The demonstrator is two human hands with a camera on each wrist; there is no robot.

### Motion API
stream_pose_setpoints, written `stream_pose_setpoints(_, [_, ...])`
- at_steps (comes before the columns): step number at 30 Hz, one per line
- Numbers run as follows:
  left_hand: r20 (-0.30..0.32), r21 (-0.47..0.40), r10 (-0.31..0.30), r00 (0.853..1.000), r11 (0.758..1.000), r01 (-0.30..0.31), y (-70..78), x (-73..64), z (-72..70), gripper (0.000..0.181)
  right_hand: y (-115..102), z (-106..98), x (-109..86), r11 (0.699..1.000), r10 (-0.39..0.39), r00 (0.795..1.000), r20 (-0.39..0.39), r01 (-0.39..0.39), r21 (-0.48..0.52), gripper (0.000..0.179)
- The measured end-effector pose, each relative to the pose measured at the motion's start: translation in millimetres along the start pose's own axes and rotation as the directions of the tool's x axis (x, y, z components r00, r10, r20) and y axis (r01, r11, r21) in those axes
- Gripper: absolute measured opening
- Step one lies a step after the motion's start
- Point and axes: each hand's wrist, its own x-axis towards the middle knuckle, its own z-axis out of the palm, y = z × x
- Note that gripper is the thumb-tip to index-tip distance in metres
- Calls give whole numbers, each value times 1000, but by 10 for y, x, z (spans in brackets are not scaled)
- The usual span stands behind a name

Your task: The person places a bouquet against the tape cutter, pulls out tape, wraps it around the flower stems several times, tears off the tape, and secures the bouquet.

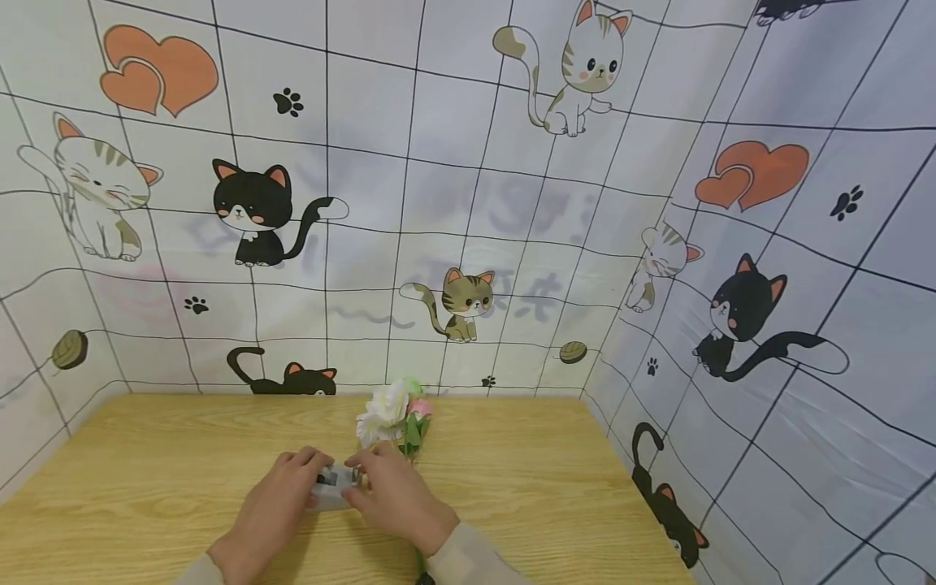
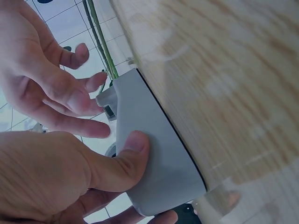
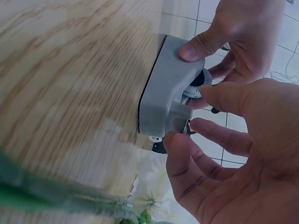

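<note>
- One grey tape dispenser (image 1: 332, 497), upright on one wood-grain table (image 1: 534, 479), between the hands; one tape roll (image 3: 190, 91) inside.
- Left hand (image 1: 276, 497): thumb and fingers clamped on the dispenser's two sides.
- Right hand (image 1: 398, 497): fingers apart, bent about the cutter end; contact cannot be told.
- Just beyond: one white flower (image 1: 383, 413), one pink bud (image 1: 420, 407).

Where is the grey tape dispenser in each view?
Head: grey tape dispenser low, left of centre.
Left wrist: dispenser around the centre and just below.
Right wrist: dispenser slightly above and right of centre.
Shared landmark: green flower stem.
</note>
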Motion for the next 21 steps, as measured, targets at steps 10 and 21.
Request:
stream_pose_setpoints(10, [-47, 32, 1, 999, 999, 1, 56, -19, -17, 55, -77, 26, 70, 995, -6, 999, -32, 3, -101, 21])
stream_pose_setpoints(21, [-54, 53, -1, 999, 999, 4, 79, -25, -18, 55, -57, 85, 125, 997, 32, 999, -33, -34, -68, 13])
